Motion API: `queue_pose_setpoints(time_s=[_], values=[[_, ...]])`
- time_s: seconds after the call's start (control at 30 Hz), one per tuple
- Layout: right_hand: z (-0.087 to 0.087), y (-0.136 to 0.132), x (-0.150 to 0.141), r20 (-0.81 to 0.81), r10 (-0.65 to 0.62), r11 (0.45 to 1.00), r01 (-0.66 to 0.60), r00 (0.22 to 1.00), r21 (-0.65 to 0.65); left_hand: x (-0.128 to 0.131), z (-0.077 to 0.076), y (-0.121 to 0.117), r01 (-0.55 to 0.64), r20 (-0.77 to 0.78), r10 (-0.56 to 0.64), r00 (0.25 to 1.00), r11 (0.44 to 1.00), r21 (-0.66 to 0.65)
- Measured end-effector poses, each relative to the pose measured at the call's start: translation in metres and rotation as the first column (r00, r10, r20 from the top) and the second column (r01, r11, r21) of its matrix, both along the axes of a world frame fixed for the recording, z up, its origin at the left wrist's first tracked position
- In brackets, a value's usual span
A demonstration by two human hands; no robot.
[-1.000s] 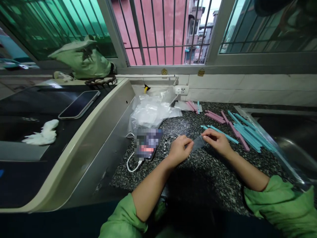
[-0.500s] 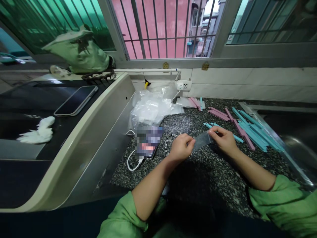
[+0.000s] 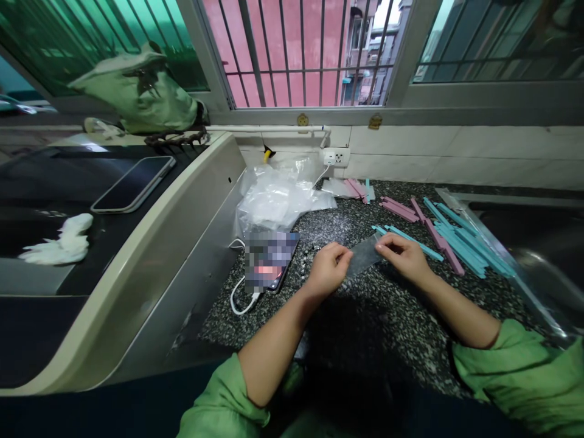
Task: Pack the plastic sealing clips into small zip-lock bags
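Note:
A small clear plastic bag [image 3: 364, 256] is stretched between my two hands above the speckled counter. My left hand [image 3: 329, 266] pinches its left end, fingers curled. My right hand [image 3: 402, 254] grips the upper right corner between thumb and fingertips. Just beyond my right hand lie several flat turquoise strips [image 3: 463, 249] and pink strips [image 3: 438, 238]. Left of my left hand rests a phone [image 3: 274, 261] with a white cable plugged in, its screen blurred out. Small shiny bits [image 3: 305, 261] lie between that phone and my left hand.
A heap of clear plastic bags [image 3: 274, 201] lies behind the phone. Near the wall is a bag with pink and turquoise strips [image 3: 349, 188]. A sink [image 3: 542, 243] is at the right. On the left, a raised stove-like unit [image 3: 150, 237] carries another phone [image 3: 134, 184] and crumpled tissue [image 3: 64, 242].
The view has shifted slightly, so everything sits a little further left. More of the clear bag shows between my hands, and both still hold it.

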State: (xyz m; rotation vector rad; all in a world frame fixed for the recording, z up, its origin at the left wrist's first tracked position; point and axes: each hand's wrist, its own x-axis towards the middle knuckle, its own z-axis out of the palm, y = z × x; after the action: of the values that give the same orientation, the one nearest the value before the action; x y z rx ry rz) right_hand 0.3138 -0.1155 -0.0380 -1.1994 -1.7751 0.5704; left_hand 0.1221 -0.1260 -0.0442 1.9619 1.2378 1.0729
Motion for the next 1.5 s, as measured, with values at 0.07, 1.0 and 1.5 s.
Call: queue_pose_setpoints(time_s=[0.07, 1.0, 1.5], values=[[-0.001, 0.001, 0.000, -0.033, -0.009, 1.000, 0.008, 0.999, -0.010, 0.001, 0.000, 0.000, -0.007, 0.041, 0.008, 0.999, 1.000, -0.030], [0.009, 0.002, 0.011, -0.048, -0.009, 0.979, -0.001, 0.999, -0.204, 0.003, -0.002, 0.002, -0.022, 0.220, 0.073, 0.973, 0.974, -0.226], [-0.004, -0.010, -0.007, 0.002, 0.205, 0.903, -0.188, 0.979, -0.386, 0.000, 0.000, 0.002, 0.068, 0.381, -0.040, 0.924, 0.996, -0.060]])
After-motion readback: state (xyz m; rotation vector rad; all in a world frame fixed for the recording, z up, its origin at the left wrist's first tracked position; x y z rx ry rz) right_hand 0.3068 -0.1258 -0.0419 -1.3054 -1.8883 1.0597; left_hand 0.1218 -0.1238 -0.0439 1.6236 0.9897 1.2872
